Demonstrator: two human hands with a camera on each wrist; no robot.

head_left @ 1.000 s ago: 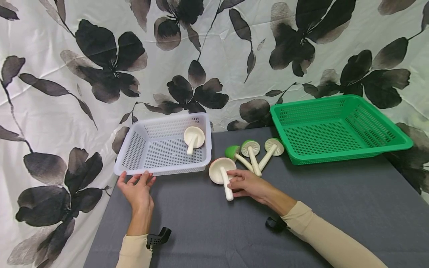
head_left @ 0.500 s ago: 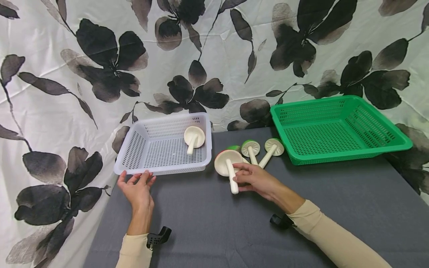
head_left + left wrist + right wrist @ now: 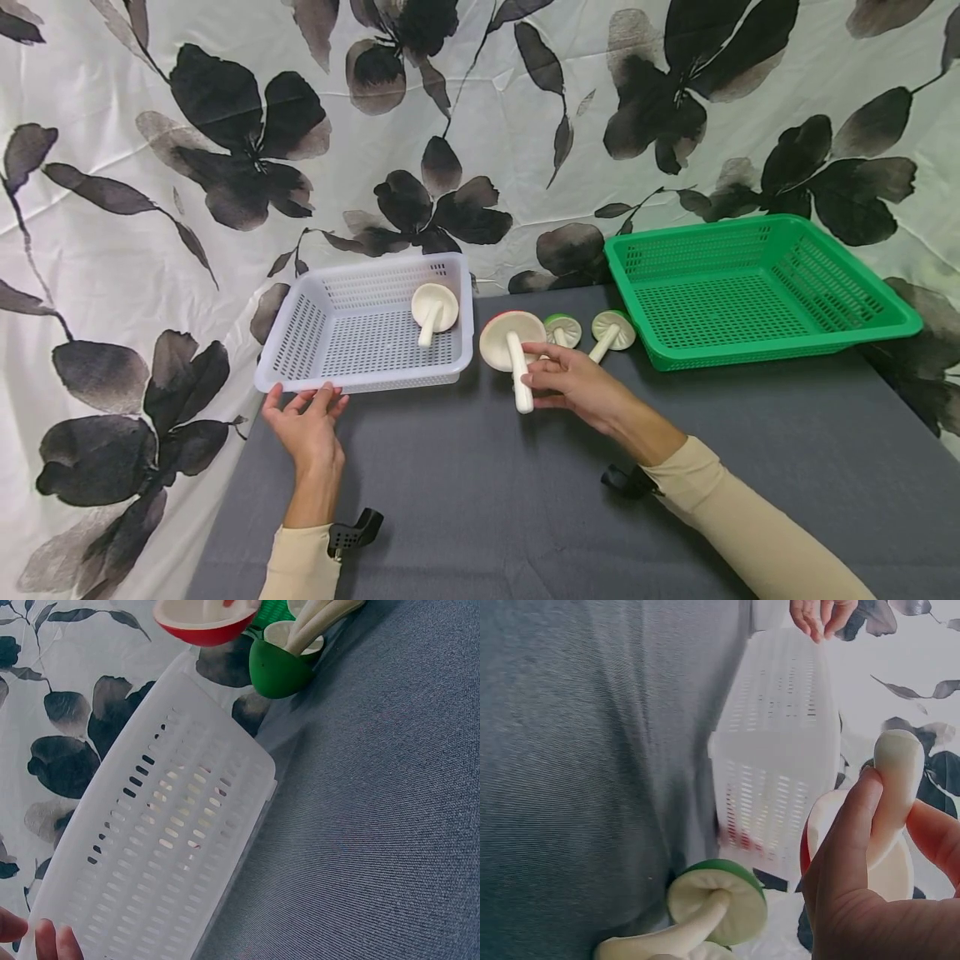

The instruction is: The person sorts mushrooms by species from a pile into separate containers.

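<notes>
My right hand (image 3: 577,387) pinches the white stem of a toy mushroom (image 3: 512,342) with a red-edged cap, held with its pale underside toward me. The mushroom is raised in front of green-capped toy mushrooms on the table. Two of those, a middle mushroom (image 3: 564,332) and a right mushroom (image 3: 613,332), show in part; another green cap (image 3: 279,669) appears in the left wrist view. At the left, my left hand (image 3: 311,429) grips the front rim of a white basket (image 3: 390,379). One mushroom (image 3: 433,310) lies inside this basket, stem toward me.
A green basket (image 3: 750,346) stands at the back right, just beside the green-capped mushrooms. Grey cloth (image 3: 480,517) covers the table. Behind it hangs a white curtain (image 3: 525,192) with dark flowers.
The right hand has raised the red-edged mushroom and moved it slightly right and away from me, now covering the leftmost green cap in the head view. The left hand stays at the rim.
</notes>
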